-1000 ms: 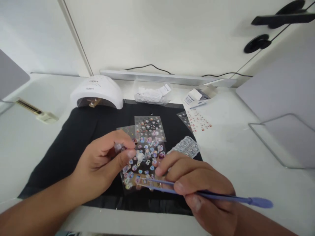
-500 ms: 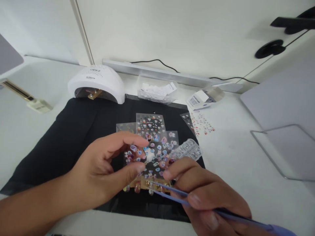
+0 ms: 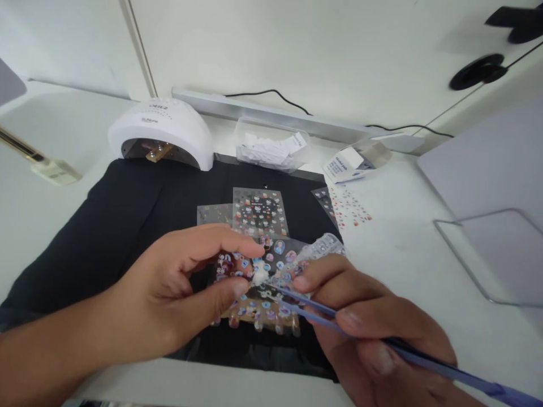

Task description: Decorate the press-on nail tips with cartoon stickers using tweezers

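Grip, left hand [image 3: 169,305]: thumb and forefinger pinched on the near-left edge of a clear sticker sheet [image 3: 258,282], sheet lifted slightly above the black mat [image 3: 119,226].
Grip, right hand [image 3: 365,328]: closed around purple tweezers [image 3: 339,316], tips narrowed and set against a white sticker near the middle of the held sheet; far end of the tool running off toward the lower right corner.
Sticker sheet: printed with small coloured motifs, gold strip along its near edge, positioned between both hands over the front centre of the mat.
Second sticker sheet [image 3: 259,212]: flat on the mat, just behind the held one, partly overlapping a third, paler sheet [image 3: 214,215] to its left.
Clear nail tip tray [image 3: 324,246]: just beside the right forefinger, at the mat's right edge.
Red-dotted sticker sheet [image 3: 348,208]: on the white desk [image 3: 424,271], right of the mat.
White nail lamp [image 3: 161,133]: back left corner of the mat.
Clear tub of paper scraps [image 3: 271,150]: behind the mat, centre.
Small printed box [image 3: 345,165]: right of the tub.
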The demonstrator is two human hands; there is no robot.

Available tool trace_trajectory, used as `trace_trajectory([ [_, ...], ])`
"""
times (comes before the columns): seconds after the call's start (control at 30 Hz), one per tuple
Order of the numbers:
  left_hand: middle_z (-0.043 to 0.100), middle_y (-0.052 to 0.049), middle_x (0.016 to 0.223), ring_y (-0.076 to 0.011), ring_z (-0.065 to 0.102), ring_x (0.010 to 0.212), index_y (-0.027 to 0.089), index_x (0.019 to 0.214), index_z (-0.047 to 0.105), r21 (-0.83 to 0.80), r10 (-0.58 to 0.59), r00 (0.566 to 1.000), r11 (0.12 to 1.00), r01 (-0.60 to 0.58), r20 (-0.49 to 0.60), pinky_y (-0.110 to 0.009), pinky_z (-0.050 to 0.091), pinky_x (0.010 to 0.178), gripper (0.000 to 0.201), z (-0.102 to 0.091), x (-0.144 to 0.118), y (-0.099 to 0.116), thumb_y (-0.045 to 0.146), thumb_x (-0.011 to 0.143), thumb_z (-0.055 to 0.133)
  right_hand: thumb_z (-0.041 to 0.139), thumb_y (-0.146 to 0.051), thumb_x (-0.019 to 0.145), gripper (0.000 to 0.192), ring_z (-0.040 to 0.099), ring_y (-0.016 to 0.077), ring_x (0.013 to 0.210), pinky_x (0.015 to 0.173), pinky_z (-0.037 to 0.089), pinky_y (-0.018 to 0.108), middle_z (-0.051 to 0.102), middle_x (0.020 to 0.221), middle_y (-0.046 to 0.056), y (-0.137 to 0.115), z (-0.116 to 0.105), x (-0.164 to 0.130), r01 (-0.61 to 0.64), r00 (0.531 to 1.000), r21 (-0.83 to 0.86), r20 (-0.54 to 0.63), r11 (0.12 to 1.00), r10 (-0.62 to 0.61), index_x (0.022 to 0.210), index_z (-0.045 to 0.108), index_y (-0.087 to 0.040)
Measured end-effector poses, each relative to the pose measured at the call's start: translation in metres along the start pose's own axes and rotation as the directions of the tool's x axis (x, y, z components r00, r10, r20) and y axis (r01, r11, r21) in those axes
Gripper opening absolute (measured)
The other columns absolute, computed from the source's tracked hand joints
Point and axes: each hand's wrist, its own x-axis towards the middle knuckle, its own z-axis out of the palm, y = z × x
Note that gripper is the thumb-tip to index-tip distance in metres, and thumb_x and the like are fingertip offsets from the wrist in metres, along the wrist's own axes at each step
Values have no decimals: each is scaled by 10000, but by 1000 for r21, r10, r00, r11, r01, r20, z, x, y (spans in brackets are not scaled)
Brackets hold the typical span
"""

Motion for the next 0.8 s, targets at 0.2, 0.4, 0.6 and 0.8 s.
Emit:
trace_trajectory([
  [0.2,721,90,1028,-66,670,920,369,1140,671,48,24,999,999,-21,-43,-98,525,850,406,1,-1,-5,167,804,775,527,-202,951,222,645,201,876,805,551,382,675,777,33,-1,3,-4,-26,999,-32,-33,999,25,1091,699,-223],
  [0.4,754,105,930,-62,707,782,369,1058,711,-37,-95,992,995,92,-81,-86,567,724,336,8,1,-1,144,810,736,537,-188,939,233,638,201,881,830,557,390,673,811,33,-4,1,-8,-50,998,-60,-40,997,48,1094,704,-230],
  [0.6,748,65,798,-96,694,661,298,991,722,-68,-168,985,984,165,-44,-132,587,607,225,10,1,3,164,817,673,520,-162,936,253,639,213,891,858,552,404,684,806,46,0,1,-5,-12,1000,-53,-26,999,10,1109,701,-199],
  [0.8,752,63,836,-94,705,654,291,1060,685,-17,-131,990,991,130,-50,-122,587,593,276,12,-2,4,148,825,682,533,-171,913,261,665,238,868,789,574,433,689,817,66,-2,0,-10,-50,998,-78,-37,996,47,1096,712,-221],
])
